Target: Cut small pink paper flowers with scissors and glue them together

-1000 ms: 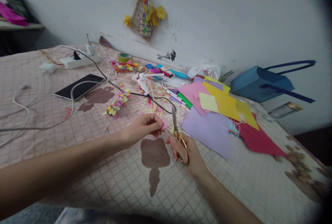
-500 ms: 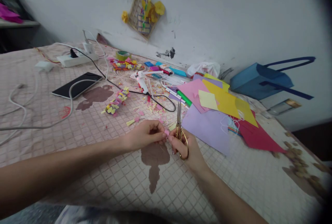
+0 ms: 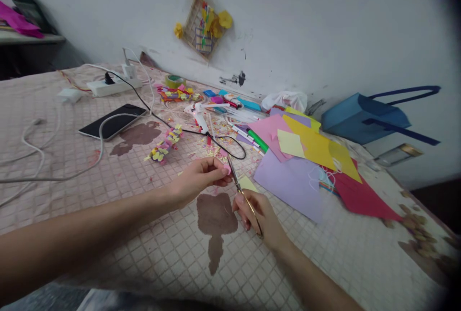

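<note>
The left hand (image 3: 197, 181) pinches a pink paper scrap (image 3: 226, 170); the right hand (image 3: 257, 215) clenches gold scissors (image 3: 238, 185). Snipped paper scraps (image 3: 216, 150) lie scattered; a lilac paper sheet (image 3: 288, 188) remains whole.

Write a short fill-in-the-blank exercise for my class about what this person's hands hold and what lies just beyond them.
The person's left hand pinches a ____ paper scrap.
The scissors in the right hand have ____ handles.
The large sheet of paper just beyond the right hand is ____.

Missing words: pink; gold; lilac.
</note>
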Tool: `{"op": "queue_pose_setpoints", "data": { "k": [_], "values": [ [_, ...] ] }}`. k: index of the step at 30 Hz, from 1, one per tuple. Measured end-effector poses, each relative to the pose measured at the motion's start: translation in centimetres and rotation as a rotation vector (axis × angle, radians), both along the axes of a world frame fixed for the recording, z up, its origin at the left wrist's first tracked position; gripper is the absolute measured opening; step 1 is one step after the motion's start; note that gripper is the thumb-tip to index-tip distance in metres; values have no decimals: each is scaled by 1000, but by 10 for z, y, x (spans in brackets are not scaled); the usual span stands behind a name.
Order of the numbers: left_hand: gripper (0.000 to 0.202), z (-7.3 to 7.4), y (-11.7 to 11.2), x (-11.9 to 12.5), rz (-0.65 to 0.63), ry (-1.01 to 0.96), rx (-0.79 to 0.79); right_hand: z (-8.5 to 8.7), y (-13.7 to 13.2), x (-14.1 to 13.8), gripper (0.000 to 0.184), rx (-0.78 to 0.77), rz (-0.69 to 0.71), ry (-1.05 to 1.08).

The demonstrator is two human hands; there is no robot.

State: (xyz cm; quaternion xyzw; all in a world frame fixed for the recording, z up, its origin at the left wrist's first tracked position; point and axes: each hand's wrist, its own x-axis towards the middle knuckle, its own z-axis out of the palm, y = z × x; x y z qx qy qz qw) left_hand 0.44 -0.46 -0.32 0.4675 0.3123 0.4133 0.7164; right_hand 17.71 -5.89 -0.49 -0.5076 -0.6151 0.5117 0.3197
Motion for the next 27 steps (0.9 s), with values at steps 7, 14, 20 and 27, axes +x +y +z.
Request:
{"op": "queue_pose_setpoints", "data": {
  "k": [7,14,20,27],
  "values": [
    [19,1,0,0,14,-24,-20,0,1,2,39,58,-3,-55],
    [20,3,0,1,10,-21,-29,0,1,4,37,41,5,-63],
    [20,2,1,1,5,-21,-10,-1,1,5,36,35,5,-54],
    [19,1,1,1,3,-17,-16,0,1,4,36,18,-2,-55]
  ]
}}
